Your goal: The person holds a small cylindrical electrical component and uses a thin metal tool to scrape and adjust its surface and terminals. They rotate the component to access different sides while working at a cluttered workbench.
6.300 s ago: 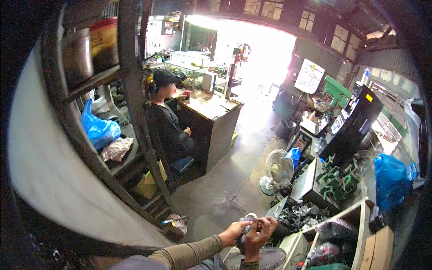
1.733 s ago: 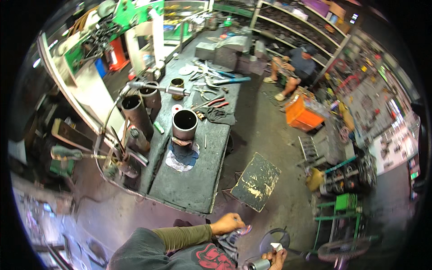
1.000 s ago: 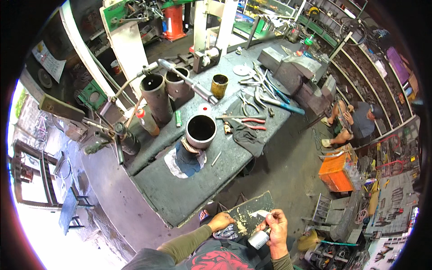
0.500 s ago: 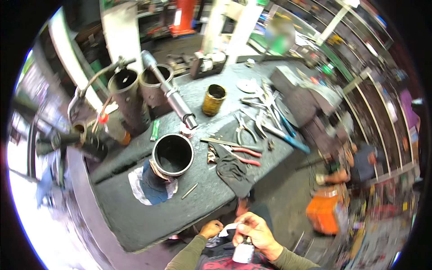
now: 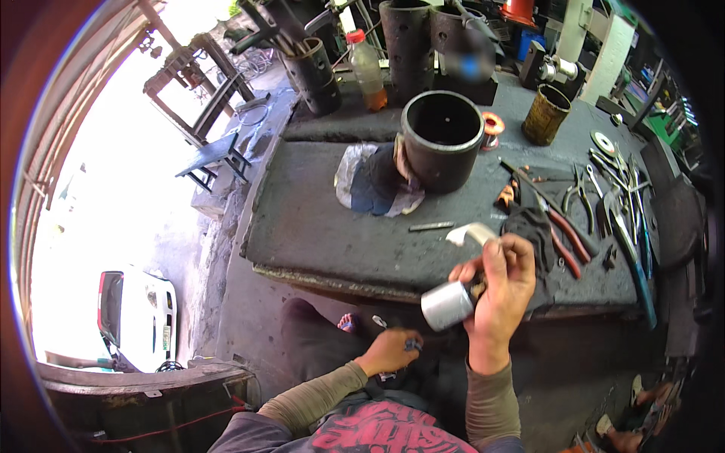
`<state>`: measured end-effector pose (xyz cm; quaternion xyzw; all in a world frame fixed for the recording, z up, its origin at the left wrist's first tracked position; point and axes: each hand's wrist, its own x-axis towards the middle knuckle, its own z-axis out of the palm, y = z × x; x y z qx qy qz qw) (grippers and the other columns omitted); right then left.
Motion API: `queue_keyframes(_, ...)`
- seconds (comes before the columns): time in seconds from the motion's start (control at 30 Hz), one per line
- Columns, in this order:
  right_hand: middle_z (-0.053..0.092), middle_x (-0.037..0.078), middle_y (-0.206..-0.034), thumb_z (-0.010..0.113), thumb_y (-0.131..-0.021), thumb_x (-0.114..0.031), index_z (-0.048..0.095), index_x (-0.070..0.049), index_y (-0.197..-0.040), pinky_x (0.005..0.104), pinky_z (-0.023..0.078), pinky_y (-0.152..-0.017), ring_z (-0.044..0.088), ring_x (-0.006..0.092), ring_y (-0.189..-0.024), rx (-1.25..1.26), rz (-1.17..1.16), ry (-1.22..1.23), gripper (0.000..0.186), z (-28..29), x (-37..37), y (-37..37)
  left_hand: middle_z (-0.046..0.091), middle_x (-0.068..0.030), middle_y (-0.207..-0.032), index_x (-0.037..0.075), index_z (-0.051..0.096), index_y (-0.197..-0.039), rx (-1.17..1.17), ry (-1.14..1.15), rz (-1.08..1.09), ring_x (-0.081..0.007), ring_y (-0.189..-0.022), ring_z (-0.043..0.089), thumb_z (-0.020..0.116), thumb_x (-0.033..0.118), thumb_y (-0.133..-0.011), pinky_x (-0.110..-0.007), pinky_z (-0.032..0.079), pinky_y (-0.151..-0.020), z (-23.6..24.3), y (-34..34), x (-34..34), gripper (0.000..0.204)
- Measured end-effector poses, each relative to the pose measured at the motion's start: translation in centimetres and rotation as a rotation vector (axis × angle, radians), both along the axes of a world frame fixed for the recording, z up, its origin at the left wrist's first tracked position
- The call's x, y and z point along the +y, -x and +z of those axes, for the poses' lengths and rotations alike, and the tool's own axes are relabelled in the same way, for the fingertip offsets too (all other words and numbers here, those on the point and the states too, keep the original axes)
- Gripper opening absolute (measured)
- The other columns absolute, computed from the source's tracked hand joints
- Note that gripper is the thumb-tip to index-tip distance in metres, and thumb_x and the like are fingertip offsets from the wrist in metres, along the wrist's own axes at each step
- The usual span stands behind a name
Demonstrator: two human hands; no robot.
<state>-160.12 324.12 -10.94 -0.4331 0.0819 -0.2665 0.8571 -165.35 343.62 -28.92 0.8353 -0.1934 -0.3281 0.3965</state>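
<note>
"What's in your right hand?"

"My right hand point(image 5: 502, 294) is closed on a silver cylinder point(image 5: 447, 306), which lies tilted in my lower fingers. Between thumb and finger I pinch one end of a white strip point(image 5: 477, 232); it curves away to the left."

"And the left?"

"My left hand point(image 5: 389, 352) is lower, over my lap, fingers curled. Something small and dark shows at the fingertips, but I can't tell whether I'm gripping it."

"Where is the cylinder, then?"

"Held up in front of me, at the near edge of the table point(image 5: 317, 234) as I see it. Just beyond the strip, a thin metal rod point(image 5: 431, 226) lies flat on the top."

"What else is around?"

"Farther in, a wide dark pipe point(image 5: 445, 162) stands open end up, with a crumpled rag point(image 5: 377, 181) against its left side. Just right of it is a reddish spool point(image 5: 492, 128), then a stained yellow-brown can point(image 5: 547, 117). Nearer, to the right, I have a dark cloth point(image 5: 532, 226) and red-handled pliers point(image 5: 572, 235). At the back stands a red-capped bottle point(image 5: 368, 72). Out left, a blue stool point(image 5: 219, 155) and a white vehicle point(image 5: 143, 317)."
</note>
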Motion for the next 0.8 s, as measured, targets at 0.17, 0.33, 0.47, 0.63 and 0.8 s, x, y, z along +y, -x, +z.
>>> queue_keyframes(0.17, 0.061, 0.006, -0.091, 0.072, -0.108, -0.013, 0.057, -0.003, -0.111, 0.0368, 0.064, -0.062, 0.065, 0.0124, -0.062, 0.013, -0.214, 0.069, 0.019, -0.2, 1.8, -0.1, 0.073, -0.0173, -0.118, 0.004, 0.071, -0.13, -0.464, 0.405, 0.44, -0.0348, -0.106, 0.072, 0.09, 0.018, -0.081, -0.043, 0.058, -0.091, 11.9, 0.8, 0.1, 0.055)
queue_keyframes(0.33, 0.062, 0.006, -0.092, 0.069, -0.11, -0.013, 0.056, -0.003, -0.113, 0.0367, 0.064, -0.063, 0.066, 0.0132, -0.065, 0.026, -0.234, 0.094, 0.017, -0.3, 3.4, 0.1, 0.069, -0.0229, -0.133, 0.003, 0.067, -0.141, -0.78, 0.385, 0.34, -0.0417, -0.126, 0.066, 0.096, 0.027, -0.078, -0.047, 0.054, -0.106, 18.1, -2.1, 0.6, 0.074)
queue_keyframes(0.47, 0.063, 0.006, -0.092, 0.069, -0.11, -0.012, 0.056, -0.003, -0.112, 0.0363, 0.063, -0.063, 0.066, 0.0134, -0.064, 0.047, -0.239, 0.107, 0.016, -0.6, 3.4, 1.0, 0.07, -0.0204, -0.13, 0.002, 0.067, -0.137, -0.819, 0.365, 0.143, -0.0407, -0.119, 0.067, 0.091, 0.027, -0.082, -0.048, 0.057, -0.099, 18.1, -3.8, -0.1, 0.065)
queue_keyframes(0.63, 0.065, 0.006, -0.087, 0.068, -0.11, -0.013, 0.057, -0.004, -0.112, 0.0375, 0.064, -0.061, 0.067, 0.0151, -0.062, 0.019, -0.317, 0.05, 0.015, -1.1, -1.3, 2.8, 0.075, -0.0175, -0.116, 0.0, 0.071, -0.129, -0.632, 0.525, 0.086, -0.031, -0.103, 0.074, 0.094, 0.026, -0.083, -0.041, 0.059, -0.093, 19.6, -4.7, -2.9, 0.057)
queue_keyframes(0.8, 0.063, 0.004, -0.073, 0.066, -0.111, -0.017, 0.059, -0.009, -0.113, 0.0375, 0.063, -0.059, 0.067, 0.0161, -0.061, 0.004, -0.569, 0.048, 0.011, 1.8, -9.1, 7.2, 0.071, -0.0065, -0.109, -0.003, 0.068, -0.129, 0.15, 0.983, 0.24, -0.0177, -0.1, 0.068, 0.063, 0.037, -0.113, -0.034, 0.055, -0.092, 20.7, -10.5, -8.6, 0.043)
